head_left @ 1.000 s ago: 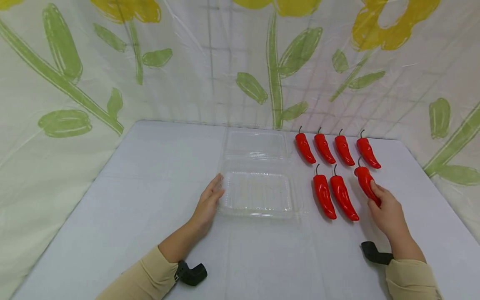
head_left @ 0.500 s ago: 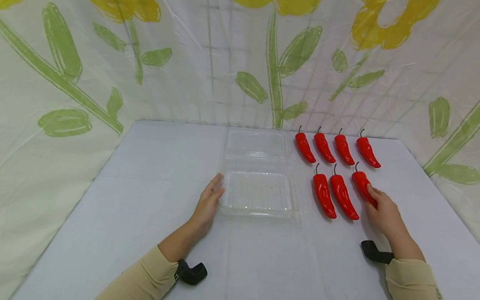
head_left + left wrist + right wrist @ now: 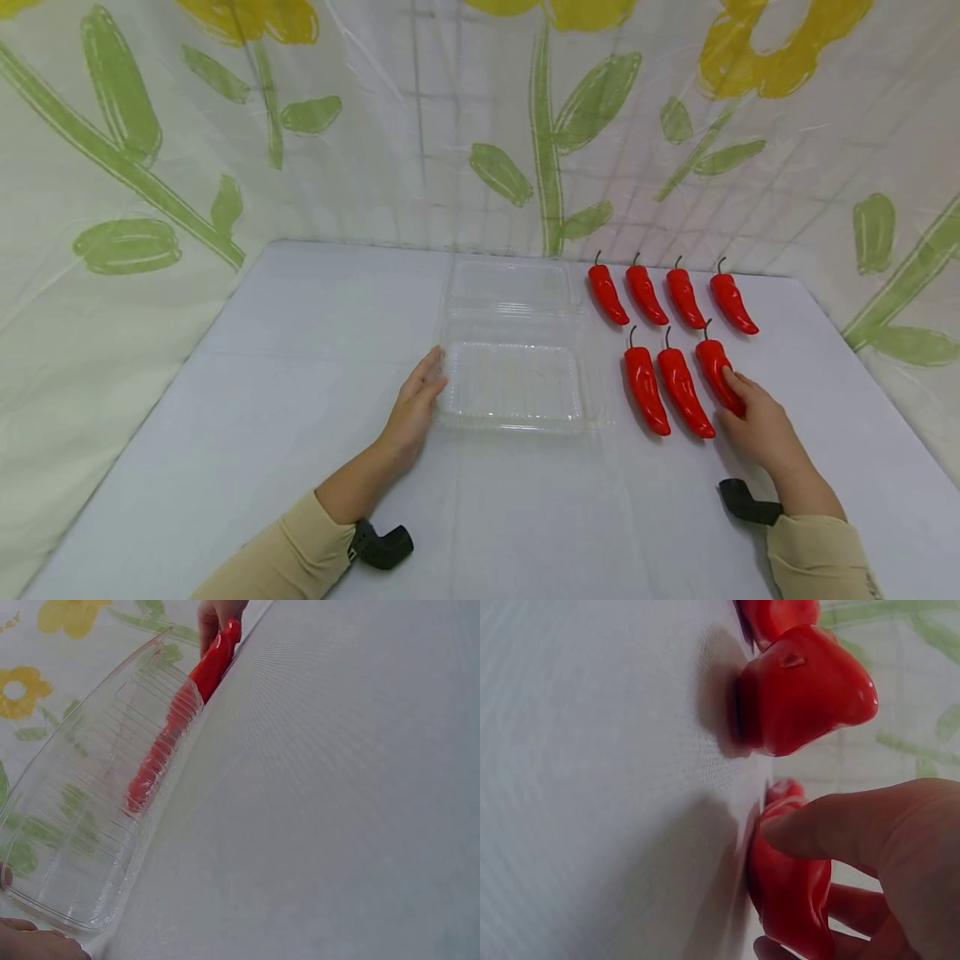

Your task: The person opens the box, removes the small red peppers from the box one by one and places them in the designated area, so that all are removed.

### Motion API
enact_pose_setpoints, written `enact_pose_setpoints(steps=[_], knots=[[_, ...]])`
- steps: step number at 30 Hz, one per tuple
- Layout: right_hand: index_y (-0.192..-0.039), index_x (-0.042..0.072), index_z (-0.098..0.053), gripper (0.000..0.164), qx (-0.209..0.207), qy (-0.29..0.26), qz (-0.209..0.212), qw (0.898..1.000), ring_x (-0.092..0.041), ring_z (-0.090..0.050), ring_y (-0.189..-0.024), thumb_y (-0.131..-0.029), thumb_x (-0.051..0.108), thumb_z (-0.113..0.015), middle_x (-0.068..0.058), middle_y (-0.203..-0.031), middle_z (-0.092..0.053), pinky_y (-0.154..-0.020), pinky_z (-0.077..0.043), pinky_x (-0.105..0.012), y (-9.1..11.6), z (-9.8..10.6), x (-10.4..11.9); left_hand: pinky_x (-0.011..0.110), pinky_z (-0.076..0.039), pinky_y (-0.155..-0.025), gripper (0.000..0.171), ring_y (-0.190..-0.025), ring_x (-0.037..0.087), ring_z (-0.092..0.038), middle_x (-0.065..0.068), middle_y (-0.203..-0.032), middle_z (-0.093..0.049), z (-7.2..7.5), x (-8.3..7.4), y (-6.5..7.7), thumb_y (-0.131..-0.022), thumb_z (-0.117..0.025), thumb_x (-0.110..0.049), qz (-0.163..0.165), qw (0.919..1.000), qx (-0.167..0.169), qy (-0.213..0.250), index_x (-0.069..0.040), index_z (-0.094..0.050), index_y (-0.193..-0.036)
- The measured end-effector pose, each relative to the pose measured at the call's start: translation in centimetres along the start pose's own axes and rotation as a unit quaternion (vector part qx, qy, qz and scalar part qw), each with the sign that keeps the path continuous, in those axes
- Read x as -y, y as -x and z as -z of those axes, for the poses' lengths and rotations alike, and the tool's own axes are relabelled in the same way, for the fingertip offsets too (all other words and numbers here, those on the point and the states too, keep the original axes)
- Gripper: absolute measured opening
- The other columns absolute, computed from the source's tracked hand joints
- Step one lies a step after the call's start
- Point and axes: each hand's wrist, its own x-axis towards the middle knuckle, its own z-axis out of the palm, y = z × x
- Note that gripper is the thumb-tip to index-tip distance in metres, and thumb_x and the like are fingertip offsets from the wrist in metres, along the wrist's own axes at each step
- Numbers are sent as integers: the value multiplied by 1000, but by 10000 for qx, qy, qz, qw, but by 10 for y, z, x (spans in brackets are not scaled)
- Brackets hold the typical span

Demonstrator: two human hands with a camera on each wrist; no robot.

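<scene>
My right hand [image 3: 765, 429] pinches the lower part of a red chili pepper [image 3: 711, 358], the rightmost in the near row. In the right wrist view the thumb [image 3: 817, 825] lies over that pepper's side and fingers curl beneath it. Two more peppers lie just left of it, one of them the red pepper [image 3: 682, 387] nearest to it. A hinged clear plastic container [image 3: 517, 425] stands with its lid laid back, nothing in it. My left hand [image 3: 408, 412] rests at the container's left rim, its fingers fairly straight; part of it shows low in the left wrist view.
Several red peppers [image 3: 607, 296] form a far row behind the near one, stems pointing away. The container's lid [image 3: 513, 283] reaches close to the back edge of the white table [image 3: 300, 350]. A flower-printed curtain [image 3: 360, 150] hangs behind the table.
My right hand has moved slightly left with its pepper, bringing it beside the other two in the near row, stem end tilted less. The left hand and container have not moved.
</scene>
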Motion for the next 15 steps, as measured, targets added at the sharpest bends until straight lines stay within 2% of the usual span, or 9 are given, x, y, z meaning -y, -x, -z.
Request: enact_pose_setpoints(steps=[8,15], knots=[[-146,-2,-17,73,-221,-75,-60,9997,-56,-27,-124,-90,23,-57,-38,-142,-23,-86,-42,-65,2,2,5,45,-3,-119,55,-146,23,-3,7,-158,-10,0,0,2,-98,-34,-12,-22,10000,33,33,-8,-15,-149],[-148,2,-5,80,-387,-353,-410,9978,-56,-35,-116,-92,35,-51,-39,-138,-27,-83,-46,-60,5,6,7,47,-4,-118,55,-146,24,-3,7,-158,-11,-1,0,2,-98,-34,-13,-7,10000,21,50,-8,-15,-149]])
